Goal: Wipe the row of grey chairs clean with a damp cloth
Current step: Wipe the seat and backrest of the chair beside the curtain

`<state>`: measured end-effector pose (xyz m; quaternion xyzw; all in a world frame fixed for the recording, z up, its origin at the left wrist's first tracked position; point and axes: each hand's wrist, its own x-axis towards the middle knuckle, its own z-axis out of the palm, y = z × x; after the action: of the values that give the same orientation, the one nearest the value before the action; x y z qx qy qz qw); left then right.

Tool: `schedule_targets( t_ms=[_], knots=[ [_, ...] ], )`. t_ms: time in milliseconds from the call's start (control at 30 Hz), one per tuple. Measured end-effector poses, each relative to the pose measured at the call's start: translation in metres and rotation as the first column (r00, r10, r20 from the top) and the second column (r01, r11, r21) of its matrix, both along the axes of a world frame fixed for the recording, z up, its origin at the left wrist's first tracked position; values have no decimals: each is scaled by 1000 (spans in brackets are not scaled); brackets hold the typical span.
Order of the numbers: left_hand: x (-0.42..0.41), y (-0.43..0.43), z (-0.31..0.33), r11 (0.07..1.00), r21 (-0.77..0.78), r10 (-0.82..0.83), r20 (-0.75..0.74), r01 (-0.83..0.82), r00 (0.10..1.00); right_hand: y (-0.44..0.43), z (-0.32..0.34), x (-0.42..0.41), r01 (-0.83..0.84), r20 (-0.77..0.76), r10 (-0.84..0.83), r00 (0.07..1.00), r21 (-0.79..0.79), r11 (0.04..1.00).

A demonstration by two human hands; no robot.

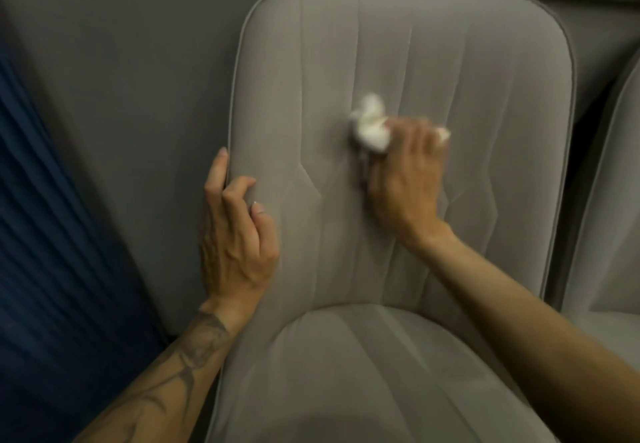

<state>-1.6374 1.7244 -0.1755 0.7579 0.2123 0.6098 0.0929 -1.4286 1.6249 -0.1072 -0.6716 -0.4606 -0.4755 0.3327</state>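
Note:
A grey upholstered chair fills the view, its stitched backrest upright and its seat cushion below. My right hand presses a crumpled white cloth against the middle of the backrest; the hand is motion-blurred. A bit of the cloth also shows past my fingers on the right. My left hand rests on the backrest's left edge, fingers curled around the piping, holding nothing else.
A second grey chair stands close on the right, partly cut off. A grey wall runs behind the chairs. Dark blue pleated fabric hangs at the far left.

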Motion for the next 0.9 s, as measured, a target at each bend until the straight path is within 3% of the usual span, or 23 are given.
schedule_targets(
  t_ms=[67, 100, 200, 267, 367, 433, 500, 533, 600, 633, 700, 800, 900],
  knots=[
    [0, 0, 1, 1000, -1, 0, 0, 0, 1000, 5, 11, -1, 97, -173, -60, 983, 214, 972],
    [0, 0, 1, 1000, -2, 1, -2, -1, 1000, 11, 2, -14, 94, -201, -50, 978, 219, 971],
    [-1, 1, 0, 1000, 0, 5, -7, -5, 1000, 19, -51, -62, -132, -67, 124, 990, -123, 984],
    [-1, 1, 0, 1000, 0, 3, -9, -3, 1000, 4, -59, -53, -147, 26, 160, 987, -273, 951],
    [-1, 0, 0, 1000, 2, 4, -17, -4, 1000, -26, -36, -2, 52, -17, -53, 998, -48, 997],
    [-1, 1, 0, 1000, 2, 9, -15, -9, 1000, -35, -26, 15, 233, -188, -202, 961, 163, 959],
    [0, 1, 0, 1000, 3, 16, -12, -16, 1000, -16, -36, -5, 358, -337, -272, 902, 230, 905],
    [0, 0, 0, 1000, 5, 18, -16, -17, 1000, -1, -48, -24, 332, -356, -245, 902, 204, 921],
    [0, -1, 0, 1000, 0, 21, -26, -21, 999, 24, -74, -68, 71, -271, -43, 962, 97, 993],
    [0, 0, 0, 1000, -6, 23, -30, -23, 999, 28, -86, -81, -59, -215, 57, 975, 1, 998],
    [-1, 1, 0, 1000, -3, 24, -32, -24, 999, 16, -90, -71, -161, -118, 145, 982, -139, 977],
    [-2, 1, -1, 1000, 14, 17, -27, -17, 1000, -27, -68, -12, 69, -79, -70, 994, -21, 997],
    [0, 0, 2, 1000, 8, 19, -14, -19, 1000, -52, -49, 20, 314, -258, -254, 932, 226, 922]
  ],
)
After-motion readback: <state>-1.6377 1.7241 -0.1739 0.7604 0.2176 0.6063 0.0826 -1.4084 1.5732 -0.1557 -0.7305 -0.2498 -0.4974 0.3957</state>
